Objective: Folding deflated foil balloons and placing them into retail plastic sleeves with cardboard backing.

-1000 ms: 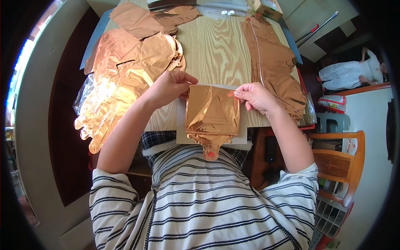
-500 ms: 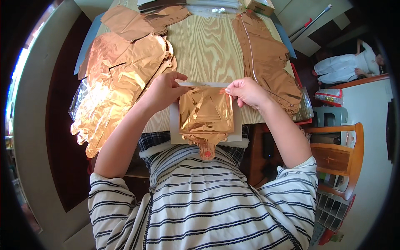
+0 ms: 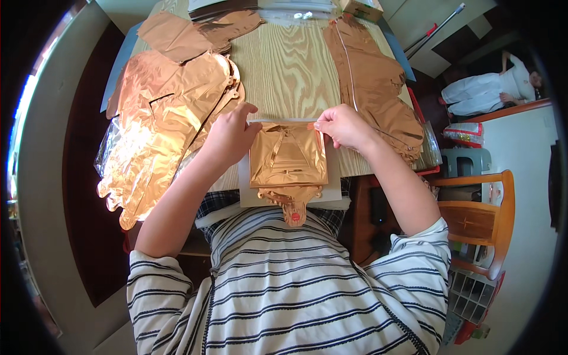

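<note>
A copper-gold foil balloon (image 3: 288, 157), folded into a flat square, lies on a pale board (image 3: 335, 171) at the table's near edge. Its narrow printed tail (image 3: 294, 213) hangs below the square, toward my striped shirt. At the far right corner my right hand (image 3: 344, 125) pinches the foil edge between thumb and fingers, beside a small orange-red patch. My left hand (image 3: 232, 135) is at the far left corner, its thumb against the edge and its index finger raised apart from it. The other left fingers are hidden.
Flat foil balloons (image 3: 160, 112) are heaped on the left of the wood-grain table (image 3: 284, 71), some overhanging its edge. More foil balloons (image 3: 376, 77) with a white cord lie on the right. A box (image 3: 362, 8) stands at the back, a wooden chair (image 3: 473, 222) at right. Another person (image 3: 494, 89) is farther off.
My left thumb has drawn back slightly from the foil toward the left. My right hand still pinches the far right corner. The view has shifted a little.
</note>
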The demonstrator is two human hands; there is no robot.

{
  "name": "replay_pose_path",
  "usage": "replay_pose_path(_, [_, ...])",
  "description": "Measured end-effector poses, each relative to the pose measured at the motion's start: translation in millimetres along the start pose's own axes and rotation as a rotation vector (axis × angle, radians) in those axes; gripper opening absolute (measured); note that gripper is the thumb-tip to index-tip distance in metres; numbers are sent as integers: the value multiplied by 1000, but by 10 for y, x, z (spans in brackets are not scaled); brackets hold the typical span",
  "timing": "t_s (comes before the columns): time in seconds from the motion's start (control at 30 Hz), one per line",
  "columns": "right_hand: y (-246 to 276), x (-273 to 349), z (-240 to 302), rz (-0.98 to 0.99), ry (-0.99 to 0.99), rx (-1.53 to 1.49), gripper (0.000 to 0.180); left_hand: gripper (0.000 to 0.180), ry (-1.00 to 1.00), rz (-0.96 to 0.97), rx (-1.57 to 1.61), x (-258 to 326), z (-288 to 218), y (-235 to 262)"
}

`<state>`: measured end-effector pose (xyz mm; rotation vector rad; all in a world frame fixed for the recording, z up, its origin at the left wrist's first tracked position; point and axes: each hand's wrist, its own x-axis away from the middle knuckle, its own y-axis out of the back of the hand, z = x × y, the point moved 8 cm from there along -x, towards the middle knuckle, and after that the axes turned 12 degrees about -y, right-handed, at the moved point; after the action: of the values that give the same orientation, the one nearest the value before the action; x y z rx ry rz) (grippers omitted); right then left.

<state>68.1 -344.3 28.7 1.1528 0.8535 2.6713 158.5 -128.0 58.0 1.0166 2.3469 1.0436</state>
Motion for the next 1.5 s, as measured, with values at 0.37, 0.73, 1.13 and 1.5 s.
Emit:
replay_pose_path(0.37, [19,30,68,-48,39,32,21,37,-573,-223,-411,277,-647,-289])
replay_pose_path(0.73, [121,130,182,-232,84,389,22,61,-596,37,-250,317,-547,-531])
replay_pose_path(1.13, [153,328,193,-344,119,485,28,71,-650,114,-291,375,-453,-597])
replay_pose_path(1.5, [-205,797,183,-595,622,368,59,72,-645,119,-290,373,-454,-607])
